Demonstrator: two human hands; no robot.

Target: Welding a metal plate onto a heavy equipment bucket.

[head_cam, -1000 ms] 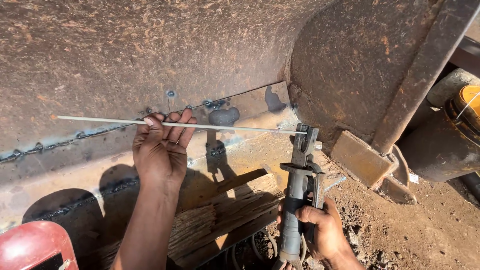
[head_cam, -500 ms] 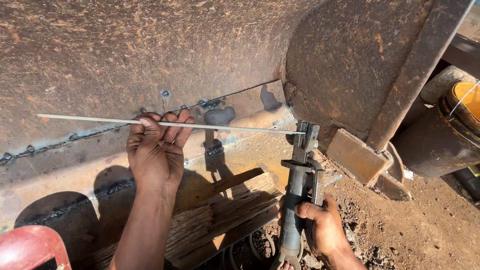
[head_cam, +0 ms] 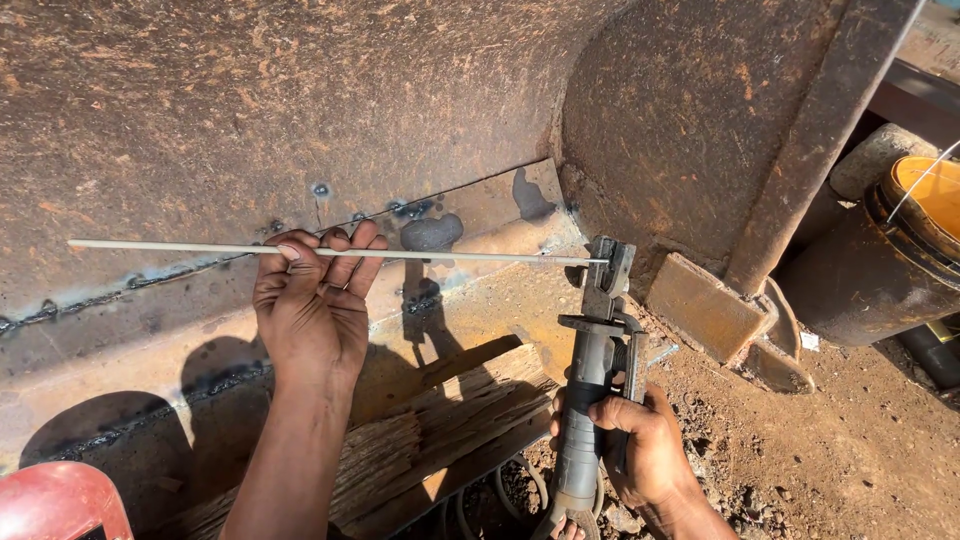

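My left hand [head_cam: 312, 305] pinches a long grey welding rod [head_cam: 180, 246] near its middle, holding it level in front of a rusty curved steel plate [head_cam: 250, 110]. The rod's right end sits in the jaws of a grey electrode holder [head_cam: 597, 330]. My right hand [head_cam: 640, 445] grips the holder's handle from below, with the holder standing nearly upright. A dark weld seam [head_cam: 100, 298] runs along the plate just behind the rod.
Wooden planks [head_cam: 440, 430] lie under the plate. A red rounded object [head_cam: 55, 500] sits at the bottom left. At the right stand a dark drum [head_cam: 870, 290] and a yellow bucket [head_cam: 930, 195]. Brown dirt and gravel [head_cam: 820, 440] cover the ground.
The rod and my left hand have shifted slightly left and down in view. The rod's right end stays in the holder. My right hand keeps its grip.
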